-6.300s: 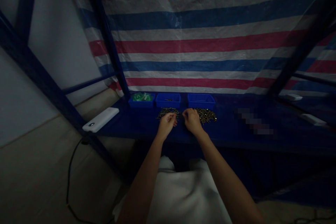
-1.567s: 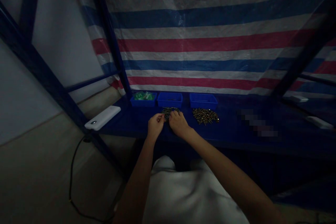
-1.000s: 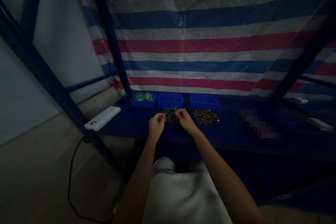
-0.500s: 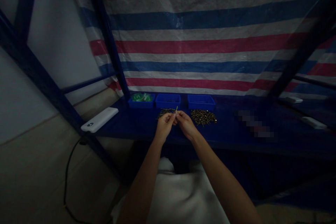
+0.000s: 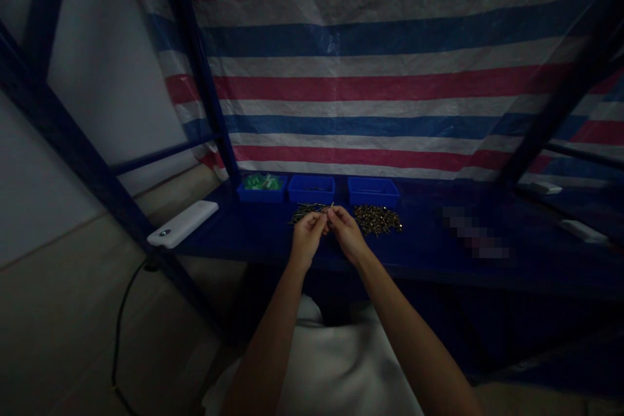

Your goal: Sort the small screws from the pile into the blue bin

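Bench (image 5: pixel 424 244): carries three trays along its back edge and two piles nearer its front edge.
Left tray (image 5: pixel 263 195): holds green bags (image 5: pixel 262 182).
Middle tray (image 5: pixel 312 196): stands just beside the left tray; its contents are too dark to make out.
Right tray (image 5: pixel 373 199): stands across a gap from the middle tray, at the same back edge.
Left pile (image 5: pixel 301 211): thin, long pieces, lying loose in front of the middle tray, partly hidden by a hand.
Right pile (image 5: pixel 377 220): short brassy pieces, in front of the right tray.
Layout: the gap between the piles probably keeps two kinds apart, both within short reach from the front edge.
Power bank (image 5: pixel 184 224): slants at the front left corner, likely there to stay out of the hands' way.
Pin (image 5: pixel 332 205): up between the two hands, over the gap between the piles; only a brassy tip shows.
Right hand (image 5: pixel 345 232): thumb and forefinger pinch the pin; its tip juts just beyond them, toward the back edge.
Left hand (image 5: pixel 308 232): fingers curled, their tips at the right hand's; whether they grasp anything, I cannot tell.
Hold: a fingertip pinch seems to suit so slim a piece, leaving its far end bare.
Hidden: the pin's lower part, behind the fingers.
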Available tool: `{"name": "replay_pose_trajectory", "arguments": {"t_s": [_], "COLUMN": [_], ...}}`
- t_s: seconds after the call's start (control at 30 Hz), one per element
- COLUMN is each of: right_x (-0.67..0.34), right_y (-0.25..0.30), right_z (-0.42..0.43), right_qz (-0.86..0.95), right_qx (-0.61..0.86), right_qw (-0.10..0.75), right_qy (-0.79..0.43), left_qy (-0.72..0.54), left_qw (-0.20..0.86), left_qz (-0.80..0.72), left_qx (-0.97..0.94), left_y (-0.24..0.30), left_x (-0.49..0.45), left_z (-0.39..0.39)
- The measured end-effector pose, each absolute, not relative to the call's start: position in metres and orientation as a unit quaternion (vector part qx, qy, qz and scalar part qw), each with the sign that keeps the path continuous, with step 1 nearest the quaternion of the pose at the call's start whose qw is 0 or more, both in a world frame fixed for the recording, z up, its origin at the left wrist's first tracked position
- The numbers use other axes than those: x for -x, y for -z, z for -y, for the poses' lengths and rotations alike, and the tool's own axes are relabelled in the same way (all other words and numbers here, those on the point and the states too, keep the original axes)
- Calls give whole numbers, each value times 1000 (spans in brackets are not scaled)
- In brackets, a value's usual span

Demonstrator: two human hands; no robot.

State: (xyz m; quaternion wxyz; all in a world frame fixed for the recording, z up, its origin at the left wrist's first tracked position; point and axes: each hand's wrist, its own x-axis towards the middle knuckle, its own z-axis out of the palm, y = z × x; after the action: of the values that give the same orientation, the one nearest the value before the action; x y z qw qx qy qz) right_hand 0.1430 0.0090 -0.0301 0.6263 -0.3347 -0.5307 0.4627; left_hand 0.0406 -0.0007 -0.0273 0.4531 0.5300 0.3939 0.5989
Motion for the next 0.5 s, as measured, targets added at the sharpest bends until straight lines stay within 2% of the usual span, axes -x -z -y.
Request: {"name": "replay_pose_trajectory", "arguments": {"t_s": [0.13,0.5], "right_x": [-144,-150], "right_y": [24,10], "right_z": [-9,-12], "right_qz": [497,549], "right_qx": [332,349], "right_qw": [635,638], "right_qy": [-490,-412], "left_qy": [-579,-571], "left_qw": [451,467], "left_qz": [-387,-386], "left_qx": [-558,-554], "left_y": [27,17], "left_x": [-40,-40], "left_z": [-1,-4]}}
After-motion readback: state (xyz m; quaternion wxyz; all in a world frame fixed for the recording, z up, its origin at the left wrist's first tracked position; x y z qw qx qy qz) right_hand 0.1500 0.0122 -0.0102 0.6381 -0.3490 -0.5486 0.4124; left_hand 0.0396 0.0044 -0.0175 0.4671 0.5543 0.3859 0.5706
